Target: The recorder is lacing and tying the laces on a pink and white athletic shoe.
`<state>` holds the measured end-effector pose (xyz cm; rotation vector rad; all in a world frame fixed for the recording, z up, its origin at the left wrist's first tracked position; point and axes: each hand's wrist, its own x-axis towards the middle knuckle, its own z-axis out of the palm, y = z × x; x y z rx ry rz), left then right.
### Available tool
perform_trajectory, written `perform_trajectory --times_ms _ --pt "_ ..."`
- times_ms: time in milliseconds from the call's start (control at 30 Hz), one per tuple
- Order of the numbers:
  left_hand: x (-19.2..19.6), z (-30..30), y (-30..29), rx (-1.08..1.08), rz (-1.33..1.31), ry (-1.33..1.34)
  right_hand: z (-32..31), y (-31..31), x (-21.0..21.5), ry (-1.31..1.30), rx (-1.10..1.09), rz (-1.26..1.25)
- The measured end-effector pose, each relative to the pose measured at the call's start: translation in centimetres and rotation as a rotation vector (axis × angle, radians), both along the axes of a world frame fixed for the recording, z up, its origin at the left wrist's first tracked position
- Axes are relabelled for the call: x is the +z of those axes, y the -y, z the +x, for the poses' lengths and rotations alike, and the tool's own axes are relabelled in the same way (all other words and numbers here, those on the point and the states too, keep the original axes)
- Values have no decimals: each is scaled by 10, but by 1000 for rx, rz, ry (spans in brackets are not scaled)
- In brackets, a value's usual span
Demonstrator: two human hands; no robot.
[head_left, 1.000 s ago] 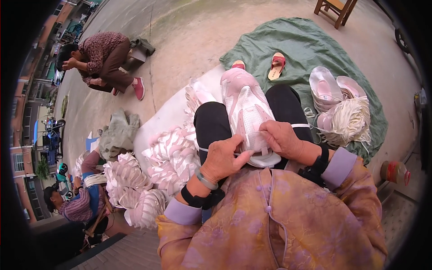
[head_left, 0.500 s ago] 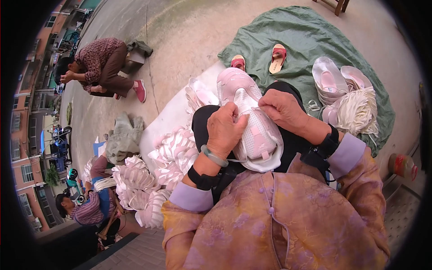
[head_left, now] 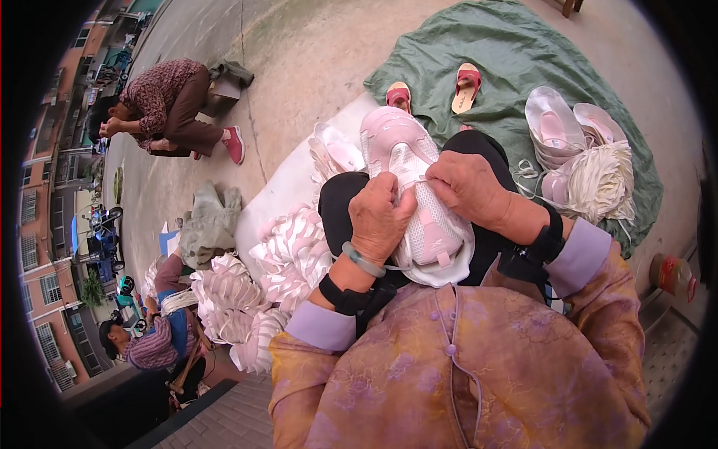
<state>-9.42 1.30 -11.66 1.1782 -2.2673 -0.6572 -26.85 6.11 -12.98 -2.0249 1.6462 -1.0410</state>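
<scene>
A pink and white shoe upper lies across my black-trousered knees, its rounded toe pointing away from me. My left hand is closed on the left edge of its lacing opening, thumb and fingers pinched together. On the opposite edge, my right hand pinches with thumb and forefinger. Between the two sets of fingertips shows the white mesh of the upper; whether a thin lace is also held there is too small to tell.
Bundled pink-white uppers pile up at my left on a white sheet. On a green tarp lie red slippers, stacked uppers and white laces. Two people sit to the left. A bottle stands right.
Both hands stay pinched at the lacing opening, having shifted only slightly. The surroundings sit a little differently in the picture, as my head has moved slightly.
</scene>
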Motion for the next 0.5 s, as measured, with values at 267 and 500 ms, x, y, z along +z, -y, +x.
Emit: perform_trajectory --times_ms 267,500 --pt "-5 0 -1 18 37 -79 2 2 1 -99 49 -26" --pt "-7 2 -1 29 38 -107 3 4 8 -129 75 3"
